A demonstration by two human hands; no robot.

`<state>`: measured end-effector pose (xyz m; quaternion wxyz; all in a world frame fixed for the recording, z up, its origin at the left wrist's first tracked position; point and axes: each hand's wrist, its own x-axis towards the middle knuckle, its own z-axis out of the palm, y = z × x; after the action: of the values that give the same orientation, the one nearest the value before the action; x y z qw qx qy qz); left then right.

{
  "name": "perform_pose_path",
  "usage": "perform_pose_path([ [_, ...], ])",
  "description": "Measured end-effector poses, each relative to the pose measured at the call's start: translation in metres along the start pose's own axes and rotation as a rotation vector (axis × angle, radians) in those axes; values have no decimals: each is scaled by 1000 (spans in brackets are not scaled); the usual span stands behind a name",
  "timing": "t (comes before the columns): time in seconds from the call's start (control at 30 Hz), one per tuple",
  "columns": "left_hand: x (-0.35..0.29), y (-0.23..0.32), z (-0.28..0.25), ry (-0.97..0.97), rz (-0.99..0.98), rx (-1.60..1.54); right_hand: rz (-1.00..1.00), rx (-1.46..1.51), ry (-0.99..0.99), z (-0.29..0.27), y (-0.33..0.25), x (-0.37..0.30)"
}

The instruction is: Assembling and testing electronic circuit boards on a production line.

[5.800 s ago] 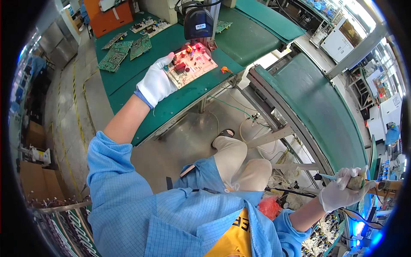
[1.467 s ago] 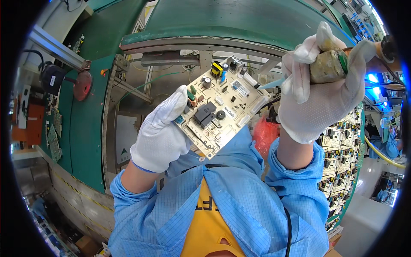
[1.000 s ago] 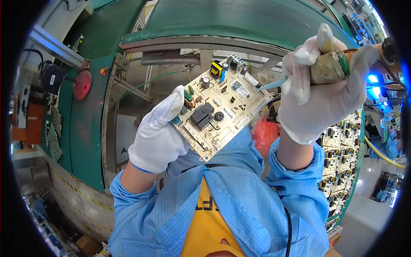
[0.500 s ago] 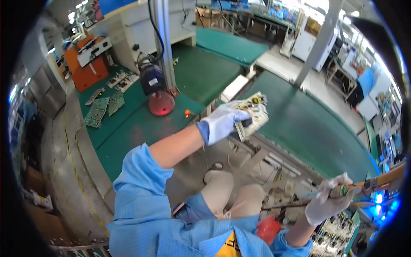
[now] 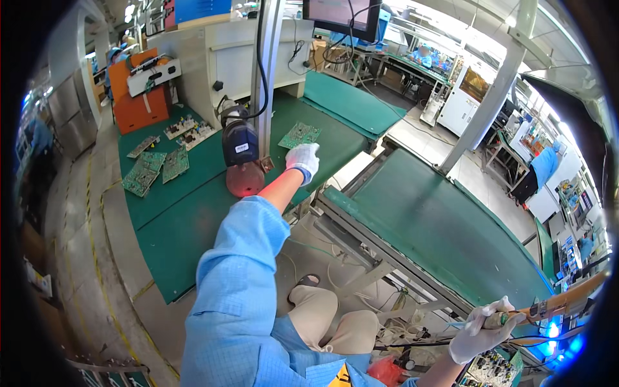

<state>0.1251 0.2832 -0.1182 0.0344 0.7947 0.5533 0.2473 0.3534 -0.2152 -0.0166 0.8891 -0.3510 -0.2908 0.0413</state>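
My left hand (image 5: 302, 160), in a white glove, reaches out over the green work surface beside the post. Its fingers are closed at the near edge of a green circuit board (image 5: 300, 134), whose soldered side faces up. How the fingertips meet the board is hidden behind the hand. Low on the right, my gloved right hand (image 5: 480, 335) is closed round a short cylindrical piece with a greenish end (image 5: 496, 320). This piece is in line with a thick tan tube (image 5: 567, 300) that comes in from the right edge.
A dark scanner-like device (image 5: 238, 143) with a red-lit round end (image 5: 245, 180) hangs by the metal post (image 5: 268, 84). Several circuit boards (image 5: 144, 173) lie at the left, near an orange stand (image 5: 140, 106). A green conveyor belt (image 5: 438, 219) runs to the right; populated boards (image 5: 493, 371) sit below my right hand.
My left hand has carried the circuit board away and leftward to the surface by the post. The board has turned from component side to soldered side. My right hand keeps its grip.
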Motion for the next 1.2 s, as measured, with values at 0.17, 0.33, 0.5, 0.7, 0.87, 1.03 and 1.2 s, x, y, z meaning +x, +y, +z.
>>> perform_pose_path([
  [0.17, -112, 18, -70, -279, 418, -348, 118, 205, -169, -6, -1, 9],
  [0.33, -184, -47, -193, -783, 348, -536, 45, 169, -164, -8, 1, 11],
  [0.5, -203, -196, -241, -60, -190, 269, 375, 676, -794, -60, 20, 54],
  [0.7, -241, -327, -265, -78, -604, 485, 112, 147, -189, 2, 5, 8],
  [0.87, -265, -259, -258, -186, -492, 473, 135, 189, -205, -1, 1, 6],
  [1.03, -297, -183, -260, -369, -297, 549, 108, 95, -226, 9, 3, 6],
  [1.2, -328, -237, -241, 17, 97, 533, 106, 110, -305, -5, 8, 14],
])
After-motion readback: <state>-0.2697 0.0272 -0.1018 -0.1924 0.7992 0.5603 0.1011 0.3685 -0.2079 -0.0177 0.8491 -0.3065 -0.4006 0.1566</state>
